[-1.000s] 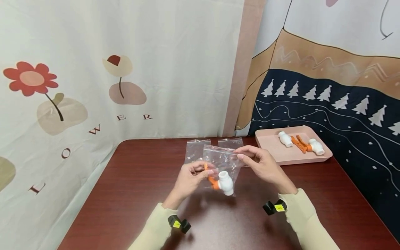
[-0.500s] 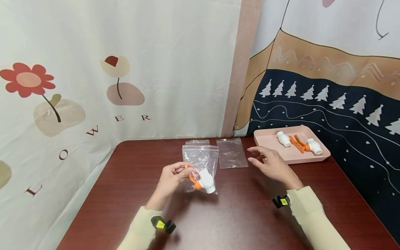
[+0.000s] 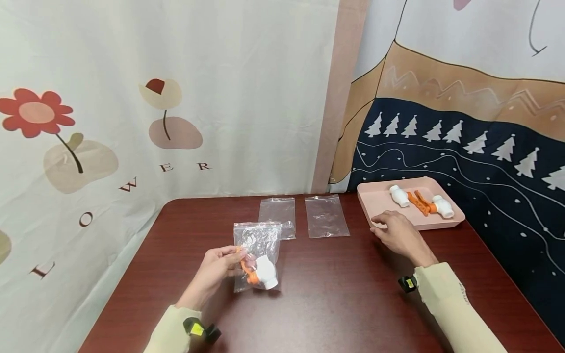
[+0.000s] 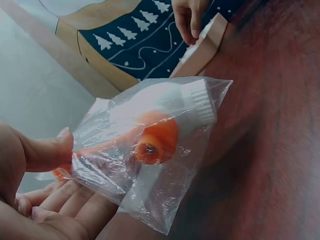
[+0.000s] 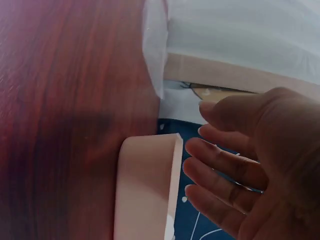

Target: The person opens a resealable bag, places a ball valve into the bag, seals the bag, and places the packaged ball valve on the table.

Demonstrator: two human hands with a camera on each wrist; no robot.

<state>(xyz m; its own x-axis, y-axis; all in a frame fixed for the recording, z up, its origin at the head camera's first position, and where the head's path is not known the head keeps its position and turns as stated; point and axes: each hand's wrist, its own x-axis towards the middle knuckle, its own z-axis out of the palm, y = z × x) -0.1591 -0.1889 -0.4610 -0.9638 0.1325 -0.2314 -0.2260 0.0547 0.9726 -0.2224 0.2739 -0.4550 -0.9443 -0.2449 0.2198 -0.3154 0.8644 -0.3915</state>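
My left hand (image 3: pixel 217 267) pinches the orange handle of a white ball valve (image 3: pixel 267 272) through the clear zip bag (image 3: pixel 259 235) around it. Seen from the left wrist, the valve's ribbed white end (image 4: pixel 200 102) and orange handle hub (image 4: pixel 157 137) show through the plastic, thumb above and fingers below. Over the near left edge of the pink tray (image 3: pixel 368 208), my right hand (image 3: pixel 399 234) holds nothing. Its fingers are loosely bent and spread in the right wrist view. Two more valves lie in the tray, a left valve (image 3: pixel 399 196) and a right valve (image 3: pixel 443 207), orange handles crossing.
Two flat zip bags, a left one (image 3: pixel 277 211) and a right one (image 3: pixel 327 215), lie near the back of the dark red table (image 3: pixel 326 294). A printed curtain (image 3: pixel 247 98) hangs right behind the table, and a dark blue printed cloth (image 3: pixel 485 162) runs along the right side.
The right hand has let go of the bag's top and moved right to the tray. My left hand has carried the bagged valve left and nearer, uncovering the flat bags.
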